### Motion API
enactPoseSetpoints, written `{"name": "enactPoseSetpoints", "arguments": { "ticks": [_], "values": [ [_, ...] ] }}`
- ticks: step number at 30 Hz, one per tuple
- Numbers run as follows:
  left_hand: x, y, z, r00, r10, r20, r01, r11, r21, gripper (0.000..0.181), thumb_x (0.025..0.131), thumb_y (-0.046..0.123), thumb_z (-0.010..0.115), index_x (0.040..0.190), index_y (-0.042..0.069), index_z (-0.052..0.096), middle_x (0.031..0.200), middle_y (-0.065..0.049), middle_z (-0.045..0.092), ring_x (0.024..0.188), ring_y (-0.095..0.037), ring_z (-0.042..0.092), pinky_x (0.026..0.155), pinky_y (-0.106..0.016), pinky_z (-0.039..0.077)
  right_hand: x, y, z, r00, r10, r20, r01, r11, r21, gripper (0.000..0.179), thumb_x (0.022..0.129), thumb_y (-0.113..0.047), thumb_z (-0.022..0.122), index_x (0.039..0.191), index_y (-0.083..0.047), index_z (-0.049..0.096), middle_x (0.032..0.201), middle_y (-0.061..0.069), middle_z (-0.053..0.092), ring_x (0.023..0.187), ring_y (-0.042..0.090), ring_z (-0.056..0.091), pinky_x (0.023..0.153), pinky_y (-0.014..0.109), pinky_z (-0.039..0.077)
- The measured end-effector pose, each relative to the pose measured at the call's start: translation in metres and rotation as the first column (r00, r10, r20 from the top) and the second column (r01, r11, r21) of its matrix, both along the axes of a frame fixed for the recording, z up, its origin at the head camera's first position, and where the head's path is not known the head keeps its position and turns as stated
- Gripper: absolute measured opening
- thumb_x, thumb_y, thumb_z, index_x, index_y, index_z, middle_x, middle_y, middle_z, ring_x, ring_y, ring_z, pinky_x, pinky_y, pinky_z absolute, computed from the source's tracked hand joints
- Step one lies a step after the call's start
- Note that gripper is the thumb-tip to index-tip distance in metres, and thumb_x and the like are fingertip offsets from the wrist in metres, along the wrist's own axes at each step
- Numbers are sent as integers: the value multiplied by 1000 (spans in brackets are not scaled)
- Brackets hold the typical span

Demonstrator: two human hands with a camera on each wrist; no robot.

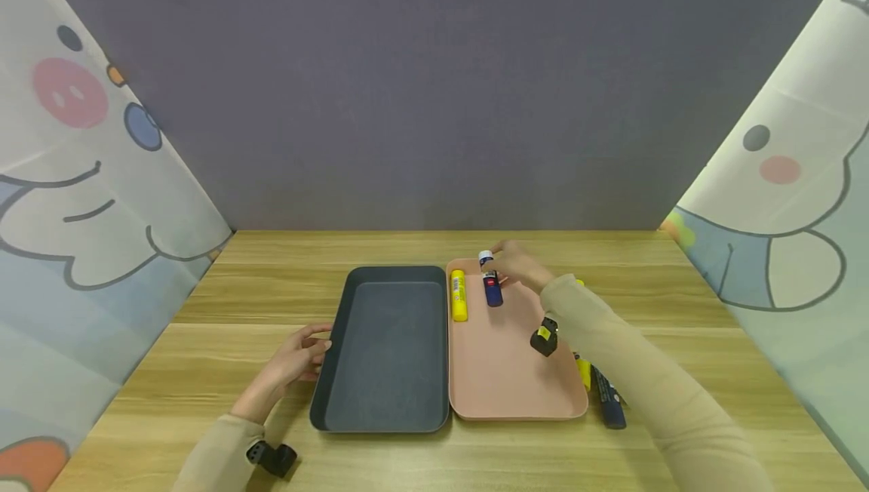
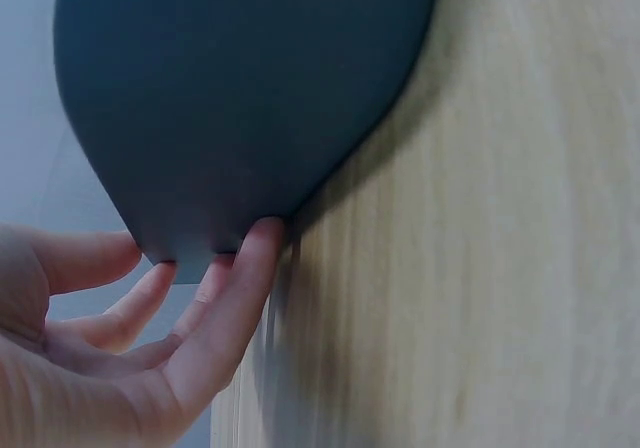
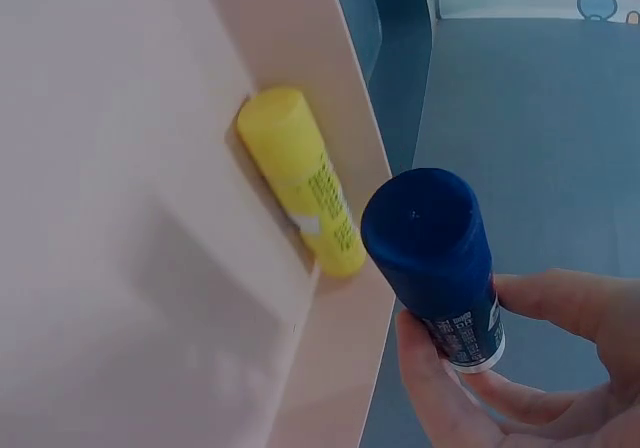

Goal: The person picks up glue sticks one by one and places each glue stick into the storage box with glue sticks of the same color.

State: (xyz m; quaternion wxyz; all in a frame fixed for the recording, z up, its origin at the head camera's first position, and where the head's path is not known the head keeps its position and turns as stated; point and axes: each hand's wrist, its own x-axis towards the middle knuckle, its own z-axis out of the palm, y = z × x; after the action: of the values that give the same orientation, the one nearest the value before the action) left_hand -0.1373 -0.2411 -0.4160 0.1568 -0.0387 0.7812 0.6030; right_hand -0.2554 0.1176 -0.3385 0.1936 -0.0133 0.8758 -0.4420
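Note:
My right hand (image 1: 519,264) pinches a dark blue glue stick (image 1: 493,294) with a white end, holding it over the far part of the pink tray (image 1: 509,371). In the right wrist view the blue glue stick (image 3: 430,238) is tilted, thumb and fingers around its labelled end. A yellow glue stick (image 1: 459,296) lies in the pink tray along its left wall. My left hand (image 1: 299,356) touches the outer left wall of the dark grey tray (image 1: 387,356). The left wrist view has the fingertips (image 2: 262,230) resting against that tray's side, spread and loosely bent.
The two trays stand side by side on the wooden table (image 1: 217,318). Right of the pink tray, partly under my right forearm, lie another dark blue stick (image 1: 612,410) and a yellow one (image 1: 584,371). A grey panel (image 1: 441,99) rises behind the table.

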Motion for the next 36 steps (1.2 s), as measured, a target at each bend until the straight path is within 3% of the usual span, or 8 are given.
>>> {"name": "enactPoseSetpoints", "arguments": {
  "ticks": [11,17,22,27,29,31,33,36],
  "values": [
    [-1,-2,-3,1000,7,-2,-7,1000,5,44,92,10,44,131,-5,30,111,-25,49,70,-18,59,60,-37,49,-2,-35,-6,999,-39,35,41,997,-65,49,83,-6,57,125,9,38,111,26,52,91,33,58,74,41,49],
    [-1,-7,-4,997,-49,-58,51,998,41,45,90,19,50,127,-3,36,101,-18,53,68,-17,59,58,-36,50,1,-52,-6,999,-30,30,32,995,-96,48,82,-5,57,123,11,39,109,27,53,88,34,59,75,42,49],
    [-1,-4,-2,999,-25,-29,25,1000,11,47,90,17,49,130,-4,32,106,-21,51,70,-17,59,60,-37,50,2,-65,-8,999,-23,41,28,994,-108,46,82,-6,58,122,9,43,106,23,56,74,25,60,73,40,50],
    [0,0,1,1000,12,1,-12,1000,-24,43,92,10,44,131,-3,31,108,-21,50,70,-17,58,60,-36,50,5,-74,-10,1000,6,21,-4,994,-111,42,82,-7,60,119,8,46,94,18,58,55,16,49,68,37,51],
    [0,0,1,1000,9,-5,-10,999,-31,43,92,9,43,131,-4,31,108,-22,51,70,-17,58,60,-36,50,6,-77,-12,1000,20,12,-19,992,-125,29,82,-6,60,107,7,53,82,13,55,51,15,45,66,36,51],
    [0,-1,0,1000,14,-4,-14,999,-33,43,92,10,44,131,-4,32,108,-22,51,71,-17,58,60,-36,50,6,-80,-15,999,34,2,-33,989,-142,11,82,-5,60,83,3,54,67,5,48,48,15,43,65,36,52],
    [0,-1,0,1000,5,-7,-5,999,-34,43,92,10,44,131,-4,31,108,-23,51,71,-17,58,60,-36,50,6,-82,-17,999,47,-3,-47,987,-152,25,81,-5,60,63,-4,43,56,2,38,46,15,40,63,36,52],
    [-1,-1,0,1000,4,-5,-4,999,-35,44,92,10,45,131,-4,31,107,-22,51,71,-17,57,59,-36,49,6,-85,-21,999,54,3,-52,984,-171,43,81,-3,60,57,-12,25,50,0,27,45,16,36,58,35,51]
  ]
}}
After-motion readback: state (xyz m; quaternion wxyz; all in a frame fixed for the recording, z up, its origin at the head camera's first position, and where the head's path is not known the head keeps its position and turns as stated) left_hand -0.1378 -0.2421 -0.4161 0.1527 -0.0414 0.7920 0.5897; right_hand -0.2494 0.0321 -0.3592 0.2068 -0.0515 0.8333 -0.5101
